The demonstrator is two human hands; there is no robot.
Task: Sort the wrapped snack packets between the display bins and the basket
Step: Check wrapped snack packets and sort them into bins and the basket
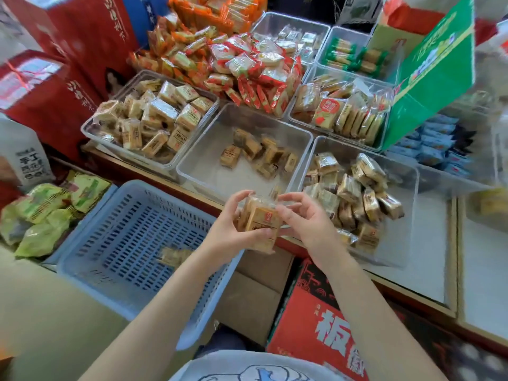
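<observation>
My left hand (233, 229) grips a stack of tan wrapped snack packets (259, 225) just past the right rim of the blue slotted basket (132, 237). My right hand (305, 221) touches the stack's right side with curled fingers. One blurred packet (174, 255) lies in the basket or falls into it. Behind the hands sits a clear middle bin (209, 149) holding several tan packets (261, 155). A fuller clear bin (406, 204) of similar packets (357, 193) stands to the right, and another full bin (93, 127) to the left.
Red and orange packets (242, 64) are heaped behind the bins. More clear bins (338, 105) and a green carton (434, 70) stand at the back right. Green bags (41, 215) lie left of the basket. A red carton (316, 312) and a brown box (255, 292) sit below the counter edge.
</observation>
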